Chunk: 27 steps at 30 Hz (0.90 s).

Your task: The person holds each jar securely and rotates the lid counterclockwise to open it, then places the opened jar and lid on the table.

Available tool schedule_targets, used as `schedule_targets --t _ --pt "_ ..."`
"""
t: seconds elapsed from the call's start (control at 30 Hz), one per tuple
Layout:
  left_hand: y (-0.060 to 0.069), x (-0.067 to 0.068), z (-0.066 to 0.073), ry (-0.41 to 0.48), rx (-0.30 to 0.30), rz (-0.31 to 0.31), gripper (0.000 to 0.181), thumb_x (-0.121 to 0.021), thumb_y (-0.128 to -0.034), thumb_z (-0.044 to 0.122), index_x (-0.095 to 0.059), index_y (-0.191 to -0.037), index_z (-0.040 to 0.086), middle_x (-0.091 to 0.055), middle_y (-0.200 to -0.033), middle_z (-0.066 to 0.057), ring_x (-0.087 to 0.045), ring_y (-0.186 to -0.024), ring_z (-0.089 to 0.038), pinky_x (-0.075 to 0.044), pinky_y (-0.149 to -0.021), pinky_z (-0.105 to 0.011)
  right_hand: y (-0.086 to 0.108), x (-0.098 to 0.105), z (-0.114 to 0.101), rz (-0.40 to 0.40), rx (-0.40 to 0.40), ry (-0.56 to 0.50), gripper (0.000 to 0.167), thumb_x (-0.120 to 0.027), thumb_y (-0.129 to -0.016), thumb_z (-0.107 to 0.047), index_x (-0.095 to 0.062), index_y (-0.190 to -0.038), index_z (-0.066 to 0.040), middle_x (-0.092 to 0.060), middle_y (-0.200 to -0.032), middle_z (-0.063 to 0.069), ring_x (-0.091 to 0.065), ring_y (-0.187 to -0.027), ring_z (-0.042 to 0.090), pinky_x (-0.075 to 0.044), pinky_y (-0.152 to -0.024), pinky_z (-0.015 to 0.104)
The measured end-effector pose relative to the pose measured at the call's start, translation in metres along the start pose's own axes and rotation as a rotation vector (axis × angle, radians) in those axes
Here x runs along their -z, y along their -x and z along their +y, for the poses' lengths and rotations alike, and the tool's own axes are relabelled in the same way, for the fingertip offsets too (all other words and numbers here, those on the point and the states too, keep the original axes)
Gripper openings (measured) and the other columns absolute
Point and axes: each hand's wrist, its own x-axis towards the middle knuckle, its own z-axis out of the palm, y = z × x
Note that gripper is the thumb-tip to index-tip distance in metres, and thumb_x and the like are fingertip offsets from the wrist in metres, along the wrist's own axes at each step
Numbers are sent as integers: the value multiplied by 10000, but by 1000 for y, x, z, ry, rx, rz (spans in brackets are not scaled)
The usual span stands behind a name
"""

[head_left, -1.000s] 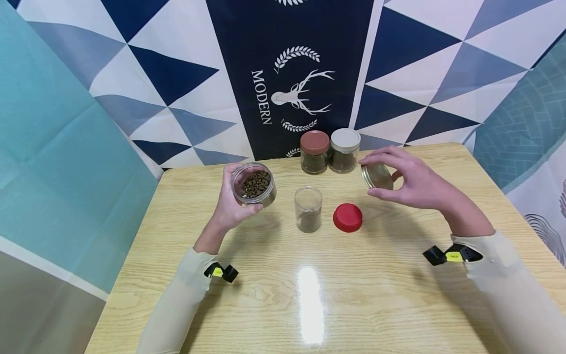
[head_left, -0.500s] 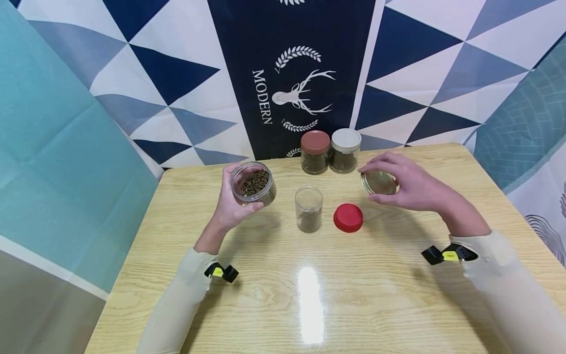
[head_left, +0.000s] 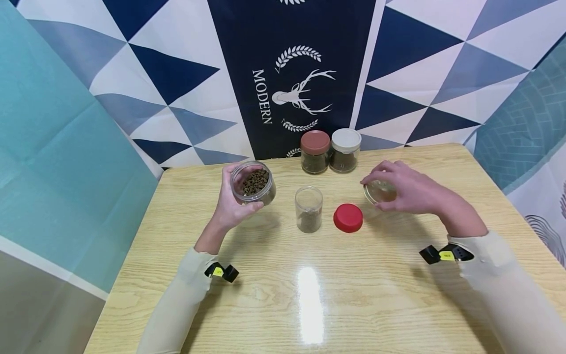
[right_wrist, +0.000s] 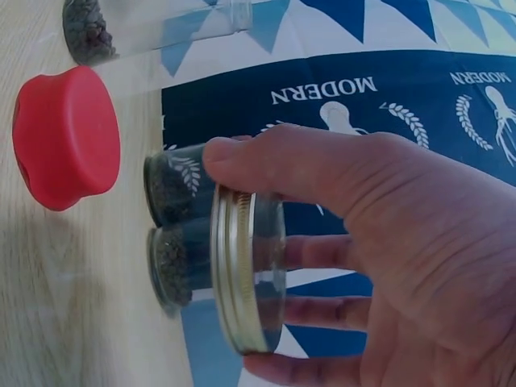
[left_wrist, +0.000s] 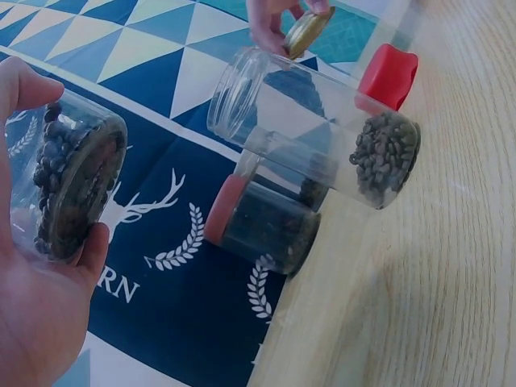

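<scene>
Two hands work above a wooden table [head_left: 265,309], each gripping one thing. The left hand [head_left: 231,204] is curled round a round clear jar [head_left: 267,197] partly filled with dark beans [head_left: 255,182]; the jar is raised off the table, its open mouth tilted towards the head camera. The right hand [head_left: 411,189] pinches a gold lid [right_wrist: 239,274] by its edge, thumb on one side and fingers on the other, held tilted above the right part of the table. Between the hands, a tall clear jar [head_left: 308,214] stands upright and open-topped, with beans at its bottom; a red lid [head_left: 348,218] lies just to its right. Behind, a jar with a brownish-red cap [head_left: 315,152] and a jar with a white cap [head_left: 345,151] stand side by side at the back edge, before a patterned cloth [head_left: 309,54] printed with a stag's head
</scene>
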Motion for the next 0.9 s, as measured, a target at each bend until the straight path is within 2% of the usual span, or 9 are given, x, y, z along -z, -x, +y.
schedule_targets --t 0.13,0.33,0.6,0.9 --pt "-1 0 1 -2 1 5 904 -984 -816 473 -384 -1433 198 -682 -1447 183 -614 -1375 -26 -442 -1239 -218 0 -5 1 -45 -8 -2 559 -1015 -812 -234 -804 -1327 -177 -717 -1351 139 -629 -1214 384 -578 -941 561" --pt "-1 0 1 9 1 2 879 -982 -818 408 -384 -1428 201 -684 -1449 179 -615 -1377 -28 -441 -1242 -219 0 -12 3 -115 -31 -23 530 -1007 -809 -244 -795 -1291 -187 -707 -1323 136 -631 -1175 373 -586 -941 583" --pt "0 0 0 0 -11 22 945 -994 -802 574 -385 -1424 208 -679 -1447 180 -618 -1368 -20 -449 -1228 -207 -2 -22 6 -228 -55 -54 528 -1029 -772 -273 -754 -1218 -202 -690 -1208 118 -641 -1089 317 -582 -928 567" --pt "0 0 1 0 -20 12 967 -997 -804 575 -385 -1431 165 -680 -1446 163 -620 -1362 -27 -460 -1216 -213 -1 -33 7 -262 -85 -56 548 -1024 -768 -280 -723 -1216 -185 -670 -1207 153 -633 -1082 330 -616 -866 553"
